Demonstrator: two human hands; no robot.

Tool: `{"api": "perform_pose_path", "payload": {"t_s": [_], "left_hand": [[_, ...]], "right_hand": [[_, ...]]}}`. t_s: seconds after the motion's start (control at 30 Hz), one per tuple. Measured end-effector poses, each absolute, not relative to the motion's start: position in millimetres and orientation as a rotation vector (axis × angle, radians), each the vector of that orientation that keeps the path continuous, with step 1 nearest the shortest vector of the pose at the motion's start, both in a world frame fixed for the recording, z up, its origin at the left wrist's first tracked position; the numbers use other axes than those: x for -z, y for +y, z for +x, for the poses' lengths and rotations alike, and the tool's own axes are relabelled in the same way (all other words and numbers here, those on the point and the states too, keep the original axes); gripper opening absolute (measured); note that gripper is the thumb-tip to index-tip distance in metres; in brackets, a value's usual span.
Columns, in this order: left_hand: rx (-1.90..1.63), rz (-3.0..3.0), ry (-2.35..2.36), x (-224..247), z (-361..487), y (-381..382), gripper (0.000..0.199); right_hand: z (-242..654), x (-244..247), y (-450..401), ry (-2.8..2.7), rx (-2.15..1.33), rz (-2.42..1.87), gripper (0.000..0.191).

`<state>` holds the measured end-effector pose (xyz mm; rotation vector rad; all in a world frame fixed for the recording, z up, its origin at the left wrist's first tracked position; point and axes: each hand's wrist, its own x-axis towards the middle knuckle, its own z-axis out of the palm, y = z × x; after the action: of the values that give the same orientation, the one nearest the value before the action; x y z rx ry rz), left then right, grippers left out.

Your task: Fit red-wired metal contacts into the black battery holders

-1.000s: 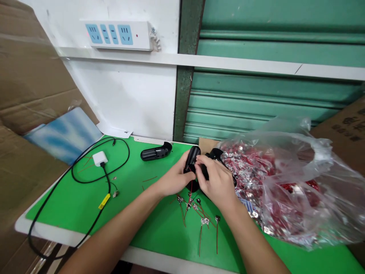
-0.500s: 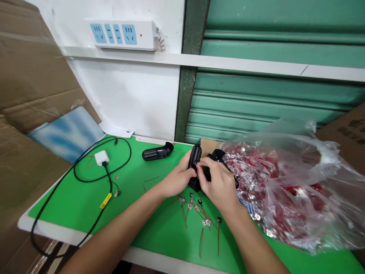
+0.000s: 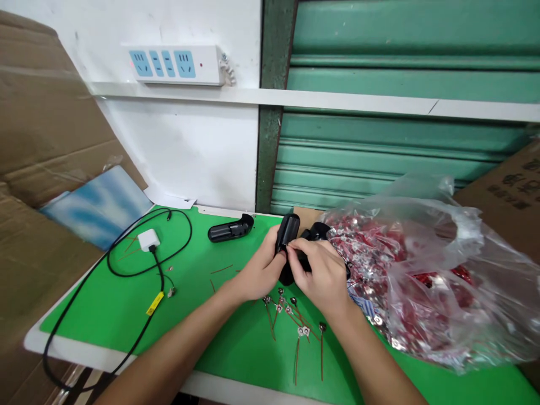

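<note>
above the green-topped bench, two bare hands meet over a black casing, which stands tilted toward the back, near the middle of the bench. the left hand has its grip closed around the casing's left side and lower part, thumb toward the right hand. the right hand comes in from the other side, its thumb and forefinger drawn close together at the casing's lower edge; a tiny bright spot shows there, but i cannot tell whether the grip has hold of anything. more black parts show just beyond the right hand, partly hidden by it.

nearer the person, on the green surface, lie small metal contacts with thin red wires, some crossing one another. a second black casing lies on its own near the back edge, well apart from the left hand. to the right of the right hand, a clear plastic bag lies slumped and open, with a heap of red and silvery pieces in it. at the left, a white adapter sits inside a loop of black cable that bears a yellow tag.
</note>
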<state>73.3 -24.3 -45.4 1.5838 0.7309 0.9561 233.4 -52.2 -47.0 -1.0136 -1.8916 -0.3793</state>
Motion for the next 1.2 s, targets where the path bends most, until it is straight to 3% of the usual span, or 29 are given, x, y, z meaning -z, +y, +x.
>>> {"api": "perform_pose_path", "payload": {"t_s": [0.13, 0.3, 0.5, 0.8, 1.2], "left_hand": [[-0.865, 1.518, 0.729, 37.3, 66.9, -21.4, 0.044], [-0.882, 1.401, 0.695, 37.4, 65.5, -18.0, 0.046], [-0.885, 1.236, 0.700, 42.7, 69.4, -15.4, 0.043], [-0.982, 1.707, 0.844, 45.2, 71.2, -21.8, 0.030], [-0.961, 1.763, 0.813, 44.2, 67.4, -18.7, 0.028]], "right_hand": [[236.4, 38.1, -54.1, -1.740, 0.140, -1.028, 0.018], [234.9, 38.0, -51.6, -1.749, 0.025, -1.059, 0.008], [229.0, 42.0, -49.4, -1.736, -0.154, -1.088, 0.009], [225.2, 44.8, -50.5, -1.674, -0.370, -1.294, 0.015], [227.7, 37.5, -53.9, -1.756, -0.367, -1.137, 0.016]]}}
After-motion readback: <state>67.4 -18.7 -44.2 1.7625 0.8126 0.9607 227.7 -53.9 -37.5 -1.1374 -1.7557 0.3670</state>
